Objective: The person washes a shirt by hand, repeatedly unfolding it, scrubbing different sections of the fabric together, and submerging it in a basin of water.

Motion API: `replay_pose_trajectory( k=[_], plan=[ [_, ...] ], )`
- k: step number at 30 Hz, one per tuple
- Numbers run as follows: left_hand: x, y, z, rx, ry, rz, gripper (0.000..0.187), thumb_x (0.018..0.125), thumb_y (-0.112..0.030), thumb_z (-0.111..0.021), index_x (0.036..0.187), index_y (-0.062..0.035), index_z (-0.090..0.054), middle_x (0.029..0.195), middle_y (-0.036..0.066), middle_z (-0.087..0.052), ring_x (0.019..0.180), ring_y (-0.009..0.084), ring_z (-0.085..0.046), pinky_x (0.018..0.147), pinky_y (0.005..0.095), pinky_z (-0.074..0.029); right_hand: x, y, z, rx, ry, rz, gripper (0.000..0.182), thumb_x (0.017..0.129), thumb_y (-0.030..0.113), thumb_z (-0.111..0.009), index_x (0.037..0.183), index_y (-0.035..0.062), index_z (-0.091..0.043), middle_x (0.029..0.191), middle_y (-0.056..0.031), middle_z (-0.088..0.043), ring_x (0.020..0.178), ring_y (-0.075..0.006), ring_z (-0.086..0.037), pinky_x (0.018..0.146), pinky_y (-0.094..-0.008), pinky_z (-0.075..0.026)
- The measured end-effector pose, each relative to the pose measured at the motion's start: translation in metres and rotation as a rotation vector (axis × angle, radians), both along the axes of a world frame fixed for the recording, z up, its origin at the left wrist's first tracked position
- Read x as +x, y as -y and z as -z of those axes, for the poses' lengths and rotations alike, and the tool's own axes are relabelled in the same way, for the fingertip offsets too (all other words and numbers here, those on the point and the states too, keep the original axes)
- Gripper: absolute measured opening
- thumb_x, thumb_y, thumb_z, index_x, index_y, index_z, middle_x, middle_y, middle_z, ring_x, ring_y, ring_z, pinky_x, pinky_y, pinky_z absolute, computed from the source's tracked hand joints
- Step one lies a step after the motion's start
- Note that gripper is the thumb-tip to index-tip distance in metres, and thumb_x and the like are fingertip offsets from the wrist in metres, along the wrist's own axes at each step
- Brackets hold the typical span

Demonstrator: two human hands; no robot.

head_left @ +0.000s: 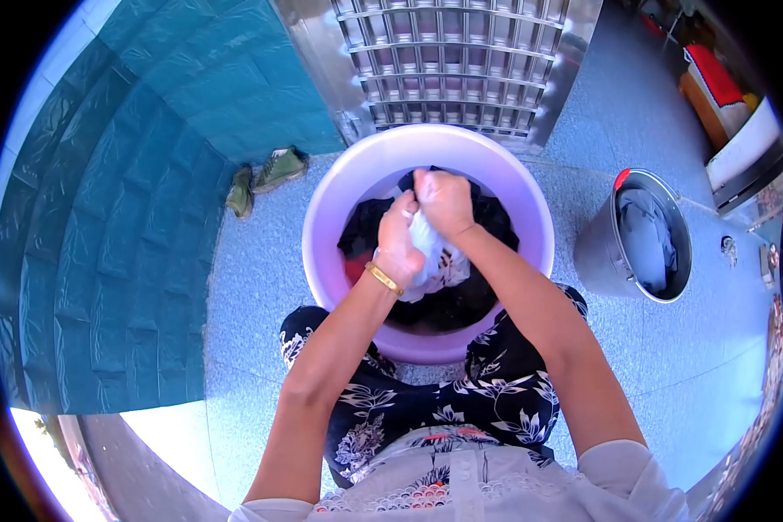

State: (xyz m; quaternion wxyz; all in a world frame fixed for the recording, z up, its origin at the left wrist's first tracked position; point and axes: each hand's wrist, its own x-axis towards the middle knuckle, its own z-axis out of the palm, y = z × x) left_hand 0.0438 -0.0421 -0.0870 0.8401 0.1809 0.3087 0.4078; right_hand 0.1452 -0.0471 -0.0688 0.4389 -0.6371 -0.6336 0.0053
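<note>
A large light-purple basin (322, 204) stands between my knees with dark clothes (365, 224) in murky water. Over its middle, a white garment with dark print (433, 261) is bunched up between my hands. My right hand (445, 204) is closed in a fist around its upper part. Close beside it, my left hand (398, 244) grips the same cloth from the left, a gold bracelet (383, 277) on its wrist. A bit of red cloth (355, 267) shows among the dark clothes at the basin's left side.
On the right stands a grey bucket (598, 248) with blue-grey cloth (645, 230) inside. Green shoes (278, 170) sit by the teal sheeting (130, 226) on the left. Behind the basin is a metal barred door (448, 65). A red cloth (715, 76) lies on furniture at the far right.
</note>
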Motion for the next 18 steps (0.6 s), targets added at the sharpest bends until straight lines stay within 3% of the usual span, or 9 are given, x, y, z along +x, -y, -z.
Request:
replay_pose_trajectory(
  k=[3,5,6,7,8,10,12,16,18],
  plan=[
    [0.004,0.005,-0.012,-0.034,-0.027,0.055,0.023,0.083,-0.026,-0.044,0.090,-0.0074,-0.055,0.082,0.006,-0.059,0.076,0.0192,-0.057,0.072,0.0322,-0.045,0.000,-0.001,0.008,0.091,0.000,0.016,0.019,0.072,0.021,-0.051,0.060,0.0076,-0.056,0.062,-0.0105,-0.056,0.053,-0.0287,-0.054,0.048,-0.0367,-0.044],
    [0.004,0.004,-0.017,0.012,-0.144,-0.171,0.022,0.083,-0.026,-0.043,0.087,-0.0083,-0.055,0.079,0.006,-0.058,0.073,0.0195,-0.057,0.070,0.0329,-0.046,-0.026,0.016,-0.009,0.177,-0.177,-0.093,0.020,0.073,0.023,-0.052,0.058,0.0092,-0.055,0.059,-0.0091,-0.055,0.052,-0.0285,-0.054,0.047,-0.0365,-0.043],
    [-0.003,-0.015,0.000,0.013,-0.141,-0.176,0.022,0.083,-0.026,-0.043,0.087,-0.0083,-0.055,0.079,0.006,-0.058,0.073,0.0195,-0.057,0.070,0.0329,-0.046,-0.042,0.031,-0.026,0.233,-0.220,-0.214,0.021,0.071,0.025,-0.055,0.056,0.0103,-0.055,0.057,-0.0069,-0.054,0.053,-0.0268,-0.054,0.047,-0.0368,-0.041],
    [-0.015,-0.048,0.034,0.228,0.387,0.245,0.022,0.083,-0.026,-0.044,0.087,-0.0084,-0.055,0.078,0.006,-0.058,0.072,0.0190,-0.057,0.069,0.0325,-0.046,-0.060,0.047,-0.022,0.106,0.000,-0.275,0.020,0.067,0.025,-0.058,0.055,0.0102,-0.054,0.056,-0.0056,-0.052,0.053,-0.0244,-0.054,0.046,-0.0363,-0.041],
    [-0.020,-0.065,0.053,0.441,0.913,0.673,0.021,0.084,-0.027,-0.044,0.087,-0.0085,-0.055,0.077,0.006,-0.058,0.071,0.0186,-0.057,0.068,0.0321,-0.047,-0.072,0.060,-0.028,0.175,-0.074,-0.430,0.022,0.066,0.025,-0.059,0.051,0.0097,-0.053,0.054,-0.0071,-0.051,0.051,-0.0236,-0.054,0.045,-0.0363,-0.041],
    [-0.014,-0.043,0.038,0.409,0.932,0.679,0.021,0.083,-0.024,-0.045,0.089,-0.0067,-0.055,0.080,0.006,-0.058,0.073,0.0190,-0.057,0.069,0.0316,-0.047,-0.057,0.047,-0.021,0.239,0.042,-0.309,0.026,0.070,0.025,-0.056,0.051,0.0086,-0.052,0.053,-0.0093,-0.051,0.050,-0.0258,-0.053,0.046,-0.0372,-0.042],
    [-0.002,0.002,-0.015,0.015,-0.034,-0.003,0.020,0.081,-0.022,-0.046,0.090,-0.0057,-0.055,0.083,0.007,-0.059,0.075,0.0195,-0.058,0.070,0.0318,-0.047,-0.022,0.014,-0.008,0.214,-0.086,-0.122,0.025,0.072,0.024,-0.054,0.053,0.0077,-0.054,0.054,-0.0106,-0.051,0.050,-0.0275,-0.053,0.048,-0.0387,-0.043],
    [-0.004,0.002,-0.019,-0.030,0.054,0.147,0.020,0.080,-0.021,-0.048,0.091,-0.0052,-0.055,0.086,0.007,-0.060,0.078,0.0199,-0.058,0.071,0.0318,-0.047,-0.010,0.008,-0.005,0.113,-0.027,0.087,0.018,0.070,0.021,-0.053,0.060,0.0075,-0.058,0.060,-0.0109,-0.055,0.054,-0.0270,-0.055,0.050,-0.0383,-0.044],
    [-0.011,-0.014,-0.004,-0.022,-0.014,0.069,0.017,0.081,-0.023,-0.047,0.082,-0.0077,-0.055,0.077,0.006,-0.058,0.072,0.0196,-0.057,0.065,0.0313,-0.047,-0.034,0.019,-0.006,0.269,-0.177,-0.127,0.026,0.074,0.021,-0.053,0.052,0.0068,-0.050,0.053,-0.0101,-0.050,0.053,-0.0299,-0.052,0.050,-0.0377,-0.043]
  ],
)
